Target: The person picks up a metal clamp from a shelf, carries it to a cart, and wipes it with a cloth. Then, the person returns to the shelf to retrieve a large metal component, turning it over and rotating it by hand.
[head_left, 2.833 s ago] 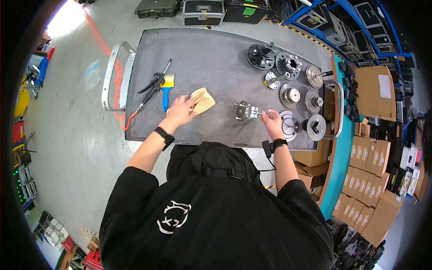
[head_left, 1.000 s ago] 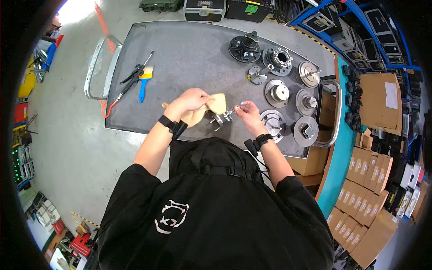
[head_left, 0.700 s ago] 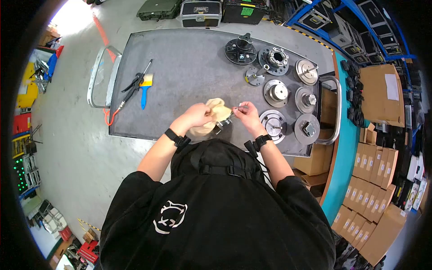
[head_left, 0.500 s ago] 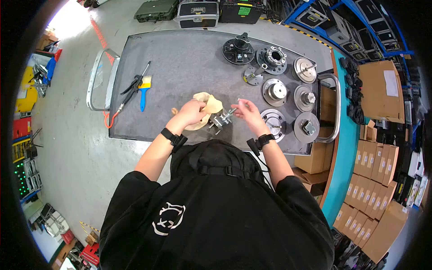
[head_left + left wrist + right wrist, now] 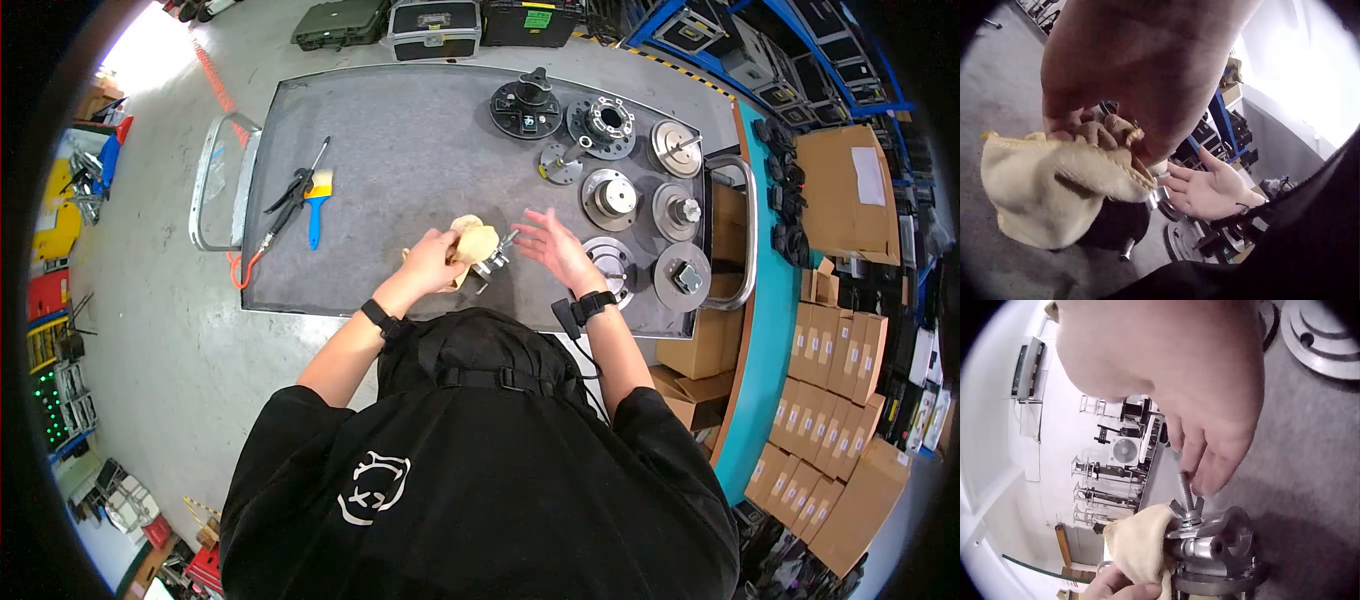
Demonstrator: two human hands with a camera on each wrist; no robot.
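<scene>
My left hand (image 5: pixel 432 262) grips a pale yellow cloth (image 5: pixel 478 243), which is folded over one side of a metal clamp-like part (image 5: pixel 1219 547). Out of that part rises a threaded bolt (image 5: pixel 1185 489) carrying a wing nut (image 5: pixel 1191 517), as the right wrist view shows. My right hand (image 5: pixel 558 252) is apart from the cloth, palm turned toward the part and fingers extended. Its fingertips are right by the bolt's end in the right wrist view. The cloth hides much of the part in the left wrist view.
On the grey table (image 5: pixel 380 130), a blue-handled brush (image 5: pixel 316 212) and a black air blow gun (image 5: pixel 290 200) with a red hose lie to the left. Several metal flanged discs (image 5: pixel 609 199) stand at the right, close beyond my right hand. A metal rail (image 5: pixel 748 235) edges that side.
My left hand has brought the cloth from the table onto the metal part. The part has moved left toward it. My right hand has let go of the bolt and straightened its fingers.
</scene>
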